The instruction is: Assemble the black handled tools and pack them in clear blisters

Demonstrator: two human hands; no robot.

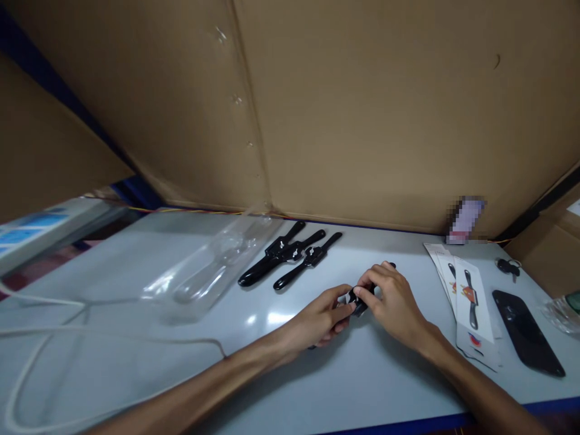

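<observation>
Both my hands meet over the middle of the pale table [136,272]. My left hand [324,317] and my right hand [392,299] pinch the same black watch [357,300] between their fingertips; its strap end shows past my right fingers. Beyond them lie three more black watches [290,257] side by side, apart from my hands.
Clear plastic trays [212,266] lie at the back left. Printed packaging cards [469,296] are stacked to the right, with a black phone [528,331] and a key fob [508,266] beyond them. A white cable [40,338] loops at the left. Cardboard walls [362,109] stand behind.
</observation>
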